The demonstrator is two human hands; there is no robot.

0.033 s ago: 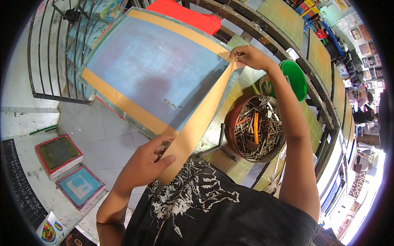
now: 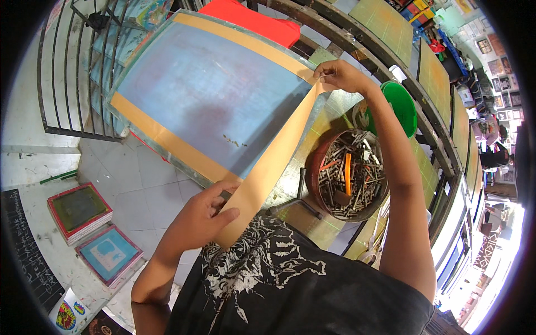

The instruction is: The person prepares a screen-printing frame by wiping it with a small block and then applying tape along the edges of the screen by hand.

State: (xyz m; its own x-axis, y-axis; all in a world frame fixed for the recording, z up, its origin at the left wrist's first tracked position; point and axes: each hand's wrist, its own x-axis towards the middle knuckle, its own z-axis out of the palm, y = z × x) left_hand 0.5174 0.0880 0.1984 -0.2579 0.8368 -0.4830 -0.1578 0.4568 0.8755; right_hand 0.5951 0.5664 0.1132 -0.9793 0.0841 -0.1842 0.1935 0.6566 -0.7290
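Note:
A large printing screen (image 2: 184, 84) with blue mesh lies tilted before me, bands of tan tape along its far and left-hand near edges. A wide strip of tan tape (image 2: 272, 159) stretches above its right-hand edge, slanting down toward my body. My right hand (image 2: 341, 77) pinches the strip's far end at the screen's right corner. Nearer my shirt, my left hand (image 2: 196, 220) grips the wide lower end between thumb and fingers. A small greyish bit shows between those fingers, too little to identify. The strip hides part of the screen's edge.
Right of the screen stands a round reddish tub (image 2: 324, 184) full of short sticklike pieces, with a green bucket (image 2: 403, 109) behind it. Two small framed screens (image 2: 84, 209) lie at left. A metal rack (image 2: 70, 84) stands far left; long rails (image 2: 441, 128) curve along the right.

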